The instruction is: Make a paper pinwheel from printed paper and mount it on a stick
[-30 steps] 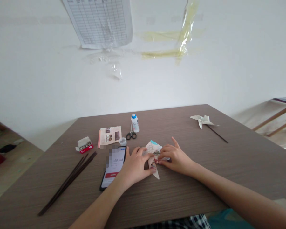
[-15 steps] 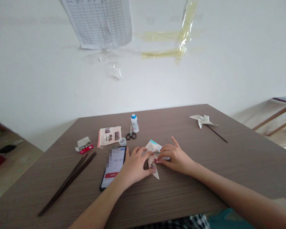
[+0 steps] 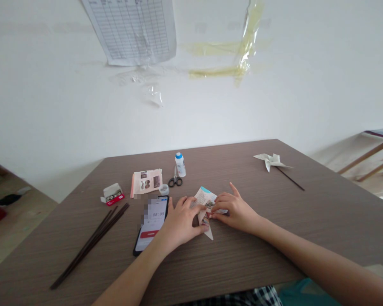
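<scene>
Nearest: checked cloth (image 3: 264,296) at the near edge of the table (image 3: 242,265), short of the paper (image 3: 202,196). Dark sticks (image 3: 91,248) lie bundled well left of the paper. Phone (image 3: 154,219), screen lit, reads 08:09; left of the paper, partly behind the left forearm.

Paper: printed, folded, flat on the table between the hands, one pointed corner toward the wearer. Left hand (image 3: 181,219) on its left side, half curled, thumb and forefinger apart, holding it down. Right hand (image 3: 235,212) on its right side, fingertips drawn close on the paper's middle, one finger lifted clear; whether anything small sits under them, cannot tell.

Beyond the paper, to its left: open red-and-white box (image 3: 112,195), small cup (image 3: 164,190), printed sheet (image 3: 147,182), scissors (image 3: 175,181), then white bottle (image 3: 180,165), blue cap, upright. Beyond, to its right: pinwheel (image 3: 272,161) on a dark stick. Farthest, above the paper: wall (image 3: 300,76), ruled chart (image 3: 135,32), yellowed tape (image 3: 213,73).
</scene>
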Motion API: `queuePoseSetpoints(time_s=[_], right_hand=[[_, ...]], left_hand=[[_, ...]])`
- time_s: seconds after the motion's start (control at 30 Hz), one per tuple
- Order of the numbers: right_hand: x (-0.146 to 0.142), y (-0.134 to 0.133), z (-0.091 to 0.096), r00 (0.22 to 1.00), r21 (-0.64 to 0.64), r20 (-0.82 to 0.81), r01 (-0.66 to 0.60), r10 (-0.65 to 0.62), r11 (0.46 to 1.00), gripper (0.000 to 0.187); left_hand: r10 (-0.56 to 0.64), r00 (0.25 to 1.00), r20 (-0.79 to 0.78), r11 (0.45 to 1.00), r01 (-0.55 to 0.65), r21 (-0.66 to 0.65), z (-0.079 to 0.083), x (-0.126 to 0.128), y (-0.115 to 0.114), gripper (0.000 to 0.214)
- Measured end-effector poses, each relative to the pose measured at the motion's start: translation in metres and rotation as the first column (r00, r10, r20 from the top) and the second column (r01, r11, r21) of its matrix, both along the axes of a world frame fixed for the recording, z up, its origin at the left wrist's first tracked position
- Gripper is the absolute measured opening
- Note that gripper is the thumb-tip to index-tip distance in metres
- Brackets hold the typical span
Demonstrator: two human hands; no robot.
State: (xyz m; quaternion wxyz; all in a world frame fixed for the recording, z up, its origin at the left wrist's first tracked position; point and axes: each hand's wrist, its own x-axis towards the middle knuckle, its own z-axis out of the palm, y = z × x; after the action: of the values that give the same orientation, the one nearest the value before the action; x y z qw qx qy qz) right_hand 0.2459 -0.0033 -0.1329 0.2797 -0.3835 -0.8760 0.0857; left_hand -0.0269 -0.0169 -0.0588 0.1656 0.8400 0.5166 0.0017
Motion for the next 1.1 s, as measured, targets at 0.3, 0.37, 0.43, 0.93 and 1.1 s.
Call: queuePoseSetpoints(time_s=[0.3, 0.37, 0.43, 0.93, 1.1], right_hand=[[-0.0014, -0.0022, 0.0035, 0.999, -0.041, 0.025, 0.024, -0.023, 0.999, 0.011], [-0.0018, -0.0022, 0.0039, 0.999, -0.049, 0.03, 0.029, -0.027, 0.998, 0.01], [-0.002, -0.0023, 0.0042, 0.999, -0.057, 0.03, 0.031, -0.03, 0.998, 0.01], [-0.0028, -0.0022, 0.0048, 0.999, -0.049, 0.026, 0.025, -0.024, 0.998, 0.009], [-0.0043, -0.0033, 0.0049, 1.0, -0.076, 0.007, 0.028, -0.028, 0.997, 0.014]], left_hand=[[0.007, 1.0, -0.01, 1.0, -0.007, -0.007, 0.0015, -0.0014, 0.0, 0.062], [0.007, 1.0, -0.008, 1.0, -0.007, -0.007, 0.0009, -0.0019, 0.0004, 0.062], [0.01, 1.0, 0.004, 1.0, -0.01, -0.004, 0.0005, -0.0022, 0.0007, 0.064], [0.057, 0.998, 0.004, 0.998, -0.057, -0.002, 0.0031, -0.0011, -0.0003, 0.082], [0.026, 1.0, -0.006, 1.0, -0.026, 0.011, 0.0029, -0.0015, -0.0011, 0.072]])
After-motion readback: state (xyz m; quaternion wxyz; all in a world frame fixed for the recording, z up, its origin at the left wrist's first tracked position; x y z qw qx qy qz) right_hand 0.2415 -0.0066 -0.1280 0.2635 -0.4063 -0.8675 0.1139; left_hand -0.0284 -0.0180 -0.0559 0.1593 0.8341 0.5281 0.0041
